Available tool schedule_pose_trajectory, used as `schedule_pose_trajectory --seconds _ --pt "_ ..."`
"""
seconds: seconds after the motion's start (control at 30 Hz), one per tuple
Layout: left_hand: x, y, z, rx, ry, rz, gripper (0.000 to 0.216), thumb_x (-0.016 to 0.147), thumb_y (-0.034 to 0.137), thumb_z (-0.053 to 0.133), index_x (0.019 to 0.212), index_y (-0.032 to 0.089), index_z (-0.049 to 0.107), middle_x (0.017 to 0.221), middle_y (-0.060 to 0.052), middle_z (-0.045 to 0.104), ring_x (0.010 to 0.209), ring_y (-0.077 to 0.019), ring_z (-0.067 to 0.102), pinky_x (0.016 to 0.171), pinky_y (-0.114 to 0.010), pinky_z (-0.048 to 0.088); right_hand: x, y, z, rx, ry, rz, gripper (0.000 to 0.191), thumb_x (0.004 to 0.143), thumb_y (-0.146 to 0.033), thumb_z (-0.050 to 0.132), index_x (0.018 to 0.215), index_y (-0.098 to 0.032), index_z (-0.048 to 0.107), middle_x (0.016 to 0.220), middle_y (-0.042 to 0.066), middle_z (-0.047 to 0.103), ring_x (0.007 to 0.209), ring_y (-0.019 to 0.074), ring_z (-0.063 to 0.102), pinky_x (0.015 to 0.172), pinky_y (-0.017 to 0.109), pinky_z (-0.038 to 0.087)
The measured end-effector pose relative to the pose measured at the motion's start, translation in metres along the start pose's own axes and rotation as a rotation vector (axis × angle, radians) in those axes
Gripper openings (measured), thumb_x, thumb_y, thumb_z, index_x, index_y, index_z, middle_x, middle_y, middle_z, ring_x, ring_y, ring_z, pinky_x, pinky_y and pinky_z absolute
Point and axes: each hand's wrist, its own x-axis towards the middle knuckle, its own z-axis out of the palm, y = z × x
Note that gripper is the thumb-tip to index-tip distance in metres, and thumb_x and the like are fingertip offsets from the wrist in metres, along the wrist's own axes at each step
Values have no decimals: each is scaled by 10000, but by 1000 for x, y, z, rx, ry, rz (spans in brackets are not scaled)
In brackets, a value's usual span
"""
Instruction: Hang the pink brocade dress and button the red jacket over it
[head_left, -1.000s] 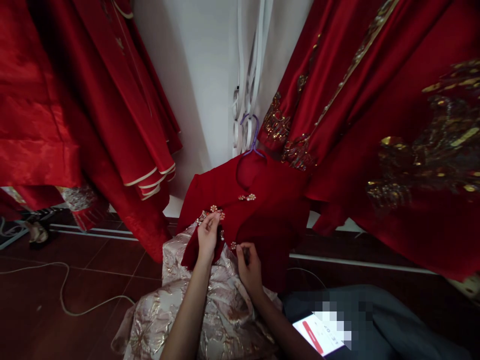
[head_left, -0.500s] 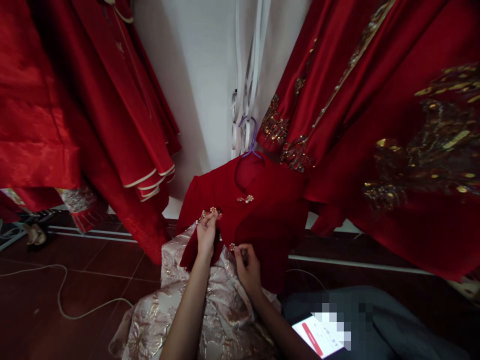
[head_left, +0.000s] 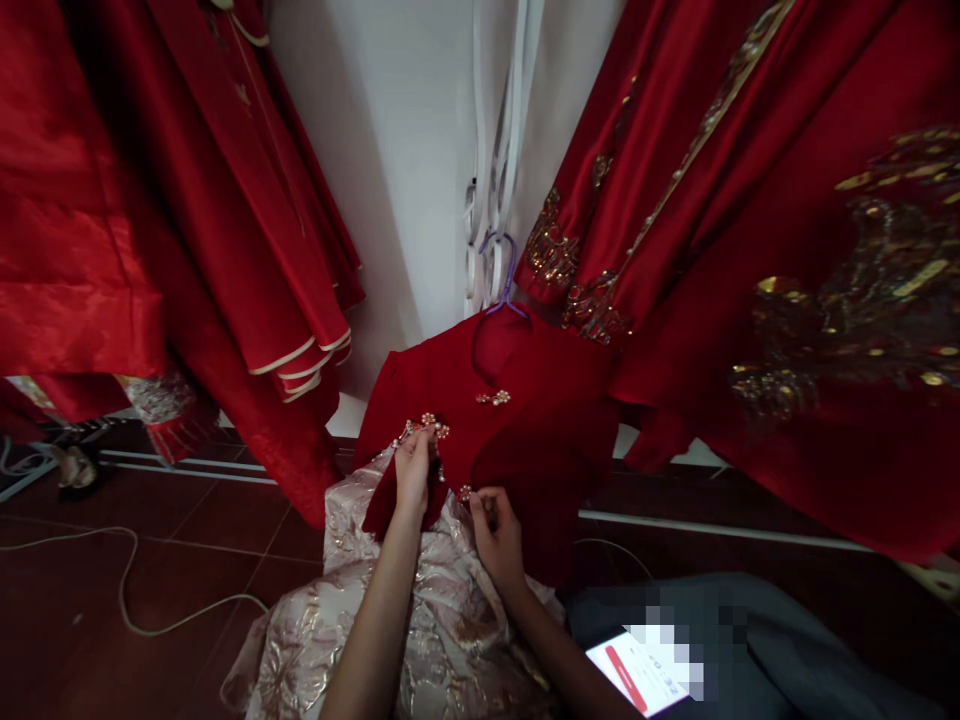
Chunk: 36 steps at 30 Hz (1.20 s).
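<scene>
A dark red jacket (head_left: 551, 440) hangs in front of me on a purple hanger (head_left: 510, 285). My left hand (head_left: 414, 470) is closed in a pinch at a pearl-and-gold flower ornament (head_left: 427, 422) on the jacket's left front; beads dangle beside the fingers. Lower down, my right hand (head_left: 499, 535) pinches the other front edge, its thumb against a small flower ornament (head_left: 464, 493). What lies inside its curled fingers is hidden. Near the collar sits another pearl ornament (head_left: 495, 398). Shiny pale brocade cloth (head_left: 330, 620) lies beneath both forearms.
Red garments (head_left: 225, 200) hang at the left, and gold-sequined red ones (head_left: 750, 330) at the right. A lit phone (head_left: 634, 675) rests by a grey-clad leg (head_left: 795, 640). A pale cable (head_left: 124, 590) runs over the dark tiled floor. White straps (head_left: 514, 120) hang behind the hanger.
Both hands keep their grip on the jacket in nearly the same place. The view has shifted very slightly.
</scene>
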Motion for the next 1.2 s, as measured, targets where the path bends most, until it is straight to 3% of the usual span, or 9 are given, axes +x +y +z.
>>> schedule_pose_trajectory --seconds 0.27,0.5,0.57,0.67,0.73,0.87,0.93,1.07,1.2 --pt "4 -1 3 96 63 77 260 616 320 702 763 111 658 819 -67 684 794 -156 620 810 -299 445 0 2 0 18 6 11 296 820 -476 500 760 -188 529 596 -24 506 554 122 464 536 229 377" --pt "-2 3 5 122 44 35 326 693 429 630 812 125 618 792 -52 650 665 -118 585 630 -234 431 0 1 0 24 3 16 285 823 -466 501 756 -189 525 596 -27 491 560 123 460 542 228 375" --pt "-7 2 7 110 200 108 342 774 467 528 876 143 568 802 -38 612 630 -104 552 594 -229 417 0 1 0 18 -5 13 274 829 -453 498 759 -189 523 594 -30 488 554 121 457 540 228 373" --pt "-16 6 15 182 477 425 231 848 390 445 958 188 473 897 -28 537 733 -110 533 673 -246 428 0 0 -1 10 -6 3 257 836 -433 494 765 -188 523 592 -34 484 546 117 454 536 226 370" --pt "-20 19 24 416 383 631 163 855 330 464 957 204 471 919 -32 510 827 -134 519 758 -279 426 0 -1 -1 13 1 -5 251 839 -426 493 766 -187 524 601 -30 492 554 117 461 542 225 374" --pt "-15 57 48 1060 -132 910 166 826 304 539 971 226 566 1027 -69 489 992 -207 460 888 -370 377 0 -2 0 26 2 4 255 839 -430 496 765 -188 524 634 -16 525 582 124 485 563 228 391" --pt "-9 72 60 1264 -285 1014 212 832 323 532 1019 235 578 1105 -89 461 1039 -232 434 900 -392 365 0 -1 0 36 6 8 258 838 -436 496 766 -189 523 633 -16 528 580 124 486 561 227 395" --pt "2 82 77 1495 -438 1188 257 852 346 497 1052 202 571 1141 -118 456 1044 -247 431 917 -423 348 0 2 0 43 16 -4 269 833 -449 495 759 -193 525 611 -21 515 566 122 474 542 223 390" --pt "8 84 86 1628 -465 1273 227 846 340 508 969 166 585 1144 -132 480 1048 -255 437 961 -467 310 0 2 0 43 13 -8 258 837 -430 493 750 -190 528 603 -21 517 557 117 472 530 219 384"
